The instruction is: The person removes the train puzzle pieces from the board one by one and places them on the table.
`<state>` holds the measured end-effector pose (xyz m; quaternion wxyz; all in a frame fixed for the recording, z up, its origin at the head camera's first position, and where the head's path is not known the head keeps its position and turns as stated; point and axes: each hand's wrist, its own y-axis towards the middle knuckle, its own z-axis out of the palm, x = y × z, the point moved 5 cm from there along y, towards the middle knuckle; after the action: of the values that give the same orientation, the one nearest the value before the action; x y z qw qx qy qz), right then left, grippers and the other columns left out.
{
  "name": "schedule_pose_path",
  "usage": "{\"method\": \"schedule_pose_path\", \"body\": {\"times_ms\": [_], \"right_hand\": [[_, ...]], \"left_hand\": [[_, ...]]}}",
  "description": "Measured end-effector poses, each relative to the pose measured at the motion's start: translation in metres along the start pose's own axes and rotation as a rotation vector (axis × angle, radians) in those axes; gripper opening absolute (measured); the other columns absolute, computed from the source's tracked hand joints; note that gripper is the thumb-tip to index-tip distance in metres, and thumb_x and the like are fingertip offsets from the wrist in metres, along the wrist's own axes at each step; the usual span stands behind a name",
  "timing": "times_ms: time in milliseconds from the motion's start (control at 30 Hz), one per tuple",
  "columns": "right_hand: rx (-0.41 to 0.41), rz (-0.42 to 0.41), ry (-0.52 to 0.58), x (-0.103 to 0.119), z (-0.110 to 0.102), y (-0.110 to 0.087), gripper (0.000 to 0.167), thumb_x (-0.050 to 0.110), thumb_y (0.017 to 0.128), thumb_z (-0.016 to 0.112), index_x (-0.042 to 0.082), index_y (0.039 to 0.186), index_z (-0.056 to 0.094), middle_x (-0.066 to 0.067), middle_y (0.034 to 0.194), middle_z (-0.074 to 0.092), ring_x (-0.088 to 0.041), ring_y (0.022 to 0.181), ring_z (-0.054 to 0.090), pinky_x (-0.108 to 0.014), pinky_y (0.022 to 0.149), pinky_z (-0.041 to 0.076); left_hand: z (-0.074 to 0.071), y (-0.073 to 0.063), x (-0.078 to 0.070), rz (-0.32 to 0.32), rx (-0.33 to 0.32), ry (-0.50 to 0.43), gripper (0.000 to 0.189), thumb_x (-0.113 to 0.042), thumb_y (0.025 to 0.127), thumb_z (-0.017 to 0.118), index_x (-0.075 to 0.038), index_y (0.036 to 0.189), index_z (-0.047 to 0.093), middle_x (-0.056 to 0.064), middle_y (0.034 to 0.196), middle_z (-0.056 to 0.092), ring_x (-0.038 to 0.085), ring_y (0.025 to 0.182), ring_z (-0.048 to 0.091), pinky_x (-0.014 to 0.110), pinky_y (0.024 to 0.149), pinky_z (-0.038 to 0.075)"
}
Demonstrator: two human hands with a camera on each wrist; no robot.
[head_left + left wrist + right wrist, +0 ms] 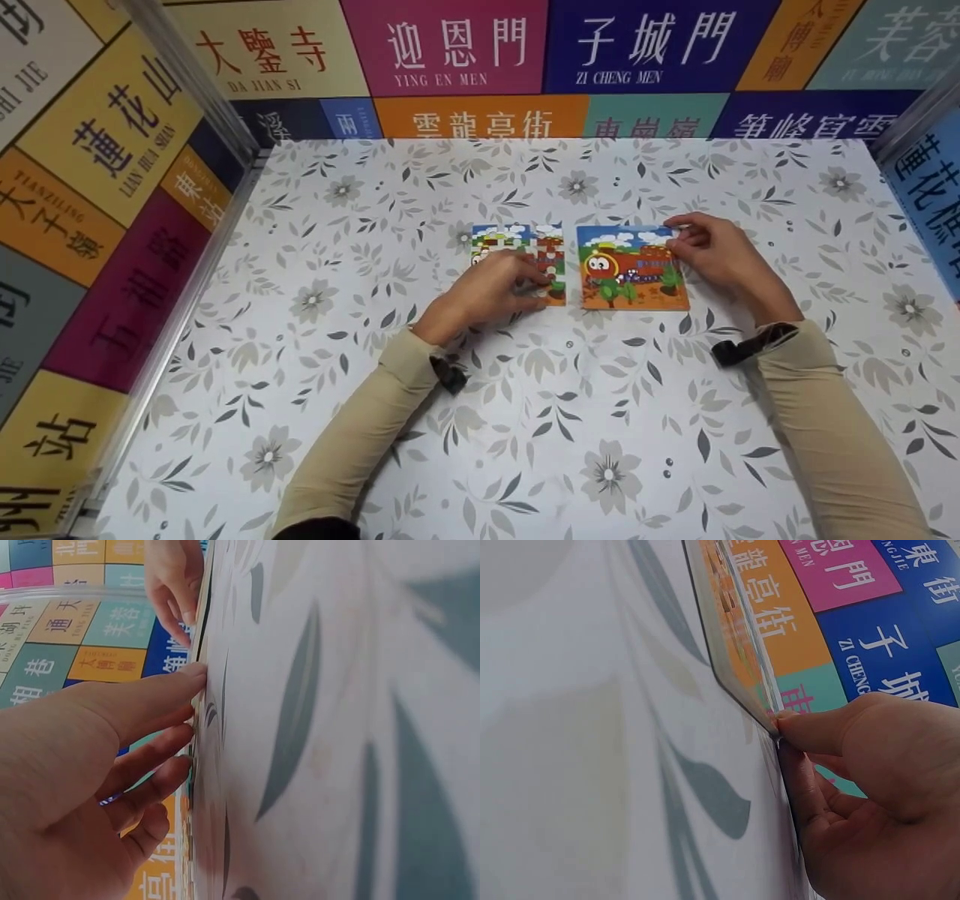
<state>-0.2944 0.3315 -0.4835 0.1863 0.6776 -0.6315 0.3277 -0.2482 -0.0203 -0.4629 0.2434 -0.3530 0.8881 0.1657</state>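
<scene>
A jigsaw puzzle (556, 251) with a cartoon train lies flat on the table, its piece seams showing. My left hand (491, 289) covers its lower left part, and bent fingertips rest on the pieces. The left wrist view shows the thumb and fingers of that left hand (112, 742) at the puzzle's edge; no piece can be made out between them. Just to the right lies a square board (630, 274) bearing a similar train picture. At its upper right corner my right hand (712, 244) pinches the edge. Up close, the right hand (877, 787) has thumb and finger at the board's corner (731, 682).
White paper with grey leaves and flowers covers the table (510, 450). Behind stands a wall of coloured sign panels (450, 52), and another panelled wall (97, 187) borders the left side. Dark straps sit at both cuffs.
</scene>
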Motion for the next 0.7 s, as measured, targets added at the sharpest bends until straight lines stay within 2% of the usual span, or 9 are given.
{"method": "schedule_pose_path", "body": {"times_ms": [100, 333, 500, 700], "right_hand": [[-0.005, -0.007, -0.005, 0.001, -0.001, 0.0, 0.049, 0.033, 0.11, 0.066, 0.015, 0.155, 0.057, -0.02, 0.133, 0.065, -0.032, 0.123, 0.063, -0.05, 0.109, 0.048], [-0.023, -0.014, -0.015, 0.002, 0.001, -0.002, 0.047, 0.034, 0.11, 0.064, 0.015, 0.153, 0.059, -0.017, 0.13, 0.065, -0.027, 0.118, 0.064, -0.039, 0.1, 0.047], [-0.018, -0.008, -0.012, 0.003, 0.001, -0.001, 0.048, 0.033, 0.11, 0.065, 0.015, 0.154, 0.058, -0.018, 0.132, 0.066, -0.028, 0.119, 0.064, -0.041, 0.102, 0.047], [-0.011, -0.003, -0.007, 0.003, 0.0, -0.002, 0.048, 0.033, 0.111, 0.064, 0.015, 0.155, 0.057, -0.019, 0.133, 0.064, -0.03, 0.121, 0.062, -0.046, 0.105, 0.047]], "left_hand": [[0.0, 0.001, -0.001, -0.005, -0.008, 0.003, 0.031, -0.029, 0.099, 0.082, -0.011, 0.124, 0.082, 0.004, 0.121, 0.079, 0.02, 0.109, 0.073, 0.035, 0.095, 0.059], [0.001, 0.001, -0.002, -0.016, -0.016, 0.007, 0.034, -0.032, 0.097, 0.084, -0.012, 0.125, 0.082, 0.004, 0.118, 0.077, 0.02, 0.105, 0.071, 0.034, 0.091, 0.058], [-0.001, 0.003, -0.006, -0.003, -0.03, -0.007, 0.038, -0.034, 0.098, 0.083, -0.011, 0.128, 0.08, 0.006, 0.12, 0.077, 0.02, 0.106, 0.071, 0.035, 0.092, 0.058], [0.003, 0.013, -0.018, 0.007, -0.036, -0.008, 0.045, -0.033, 0.099, 0.082, -0.008, 0.136, 0.075, 0.008, 0.128, 0.078, 0.024, 0.116, 0.072, 0.037, 0.103, 0.057]]}}
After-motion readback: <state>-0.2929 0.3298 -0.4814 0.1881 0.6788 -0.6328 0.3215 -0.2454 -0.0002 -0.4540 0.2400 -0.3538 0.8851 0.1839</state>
